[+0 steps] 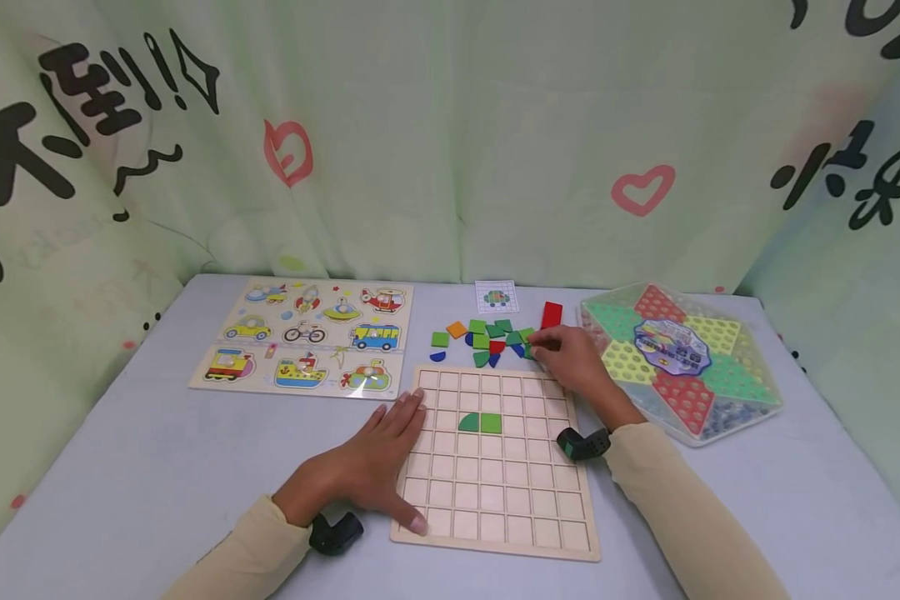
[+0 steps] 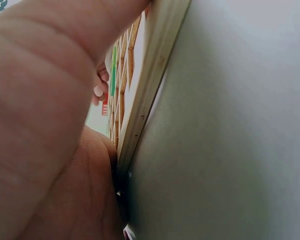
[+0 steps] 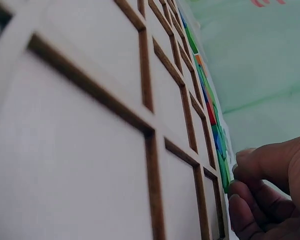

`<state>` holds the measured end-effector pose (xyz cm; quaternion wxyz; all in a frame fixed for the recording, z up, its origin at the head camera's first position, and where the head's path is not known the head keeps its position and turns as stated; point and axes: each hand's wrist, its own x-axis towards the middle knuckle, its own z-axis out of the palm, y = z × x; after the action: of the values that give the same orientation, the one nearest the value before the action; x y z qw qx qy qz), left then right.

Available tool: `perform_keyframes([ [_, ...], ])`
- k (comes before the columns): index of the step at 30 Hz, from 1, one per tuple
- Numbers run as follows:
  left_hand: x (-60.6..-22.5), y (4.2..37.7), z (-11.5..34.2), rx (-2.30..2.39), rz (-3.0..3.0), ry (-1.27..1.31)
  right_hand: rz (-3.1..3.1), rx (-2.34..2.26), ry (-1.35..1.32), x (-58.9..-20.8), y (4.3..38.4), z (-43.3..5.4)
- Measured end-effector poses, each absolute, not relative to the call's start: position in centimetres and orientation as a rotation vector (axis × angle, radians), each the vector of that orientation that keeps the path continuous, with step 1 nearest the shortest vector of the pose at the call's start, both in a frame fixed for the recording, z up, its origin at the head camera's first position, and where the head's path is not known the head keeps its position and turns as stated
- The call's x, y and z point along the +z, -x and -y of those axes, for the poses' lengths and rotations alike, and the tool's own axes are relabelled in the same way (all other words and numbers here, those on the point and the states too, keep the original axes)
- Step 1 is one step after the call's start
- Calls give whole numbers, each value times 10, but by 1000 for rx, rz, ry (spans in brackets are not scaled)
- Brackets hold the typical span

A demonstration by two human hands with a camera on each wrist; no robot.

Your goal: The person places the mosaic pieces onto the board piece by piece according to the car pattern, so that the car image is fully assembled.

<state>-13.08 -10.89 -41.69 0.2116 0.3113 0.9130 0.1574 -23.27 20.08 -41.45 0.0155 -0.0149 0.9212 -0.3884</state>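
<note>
My left hand (image 1: pixel 378 458) lies spread over the left edge of a wooden grid board (image 1: pixel 495 546), thumb and fingertips on its frame. Two pieces sit side by side in the board: a green quarter-circle (image 1: pixel 468 422) and a light green square (image 1: pixel 491 423). Beyond the board's far right corner, my right hand (image 1: pixel 577 360) is at the edge of a loose pile of coloured pieces (image 1: pixel 481 342). Its thumb and fingers come together there around what looks like a small green piece (image 1: pixel 528 352), mostly hidden by the fingertips.
A small pattern card (image 1: pixel 497 297) lies behind the pile, near a red block (image 1: pixel 551 315). A vehicle picture puzzle (image 1: pixel 270 333) is at left. At right, close to my right forearm, stands a hexagonal clear-edged game box (image 1: pixel 742 417). A printed curtain (image 1: pixel 450 150) closes the back.
</note>
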Motion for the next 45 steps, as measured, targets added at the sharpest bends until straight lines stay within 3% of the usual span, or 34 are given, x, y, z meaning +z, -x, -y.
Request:
perform_keyframes([
  [45,-417,130,108,426,-2547,-851,-2883,-1132,97,-418,235,-201],
])
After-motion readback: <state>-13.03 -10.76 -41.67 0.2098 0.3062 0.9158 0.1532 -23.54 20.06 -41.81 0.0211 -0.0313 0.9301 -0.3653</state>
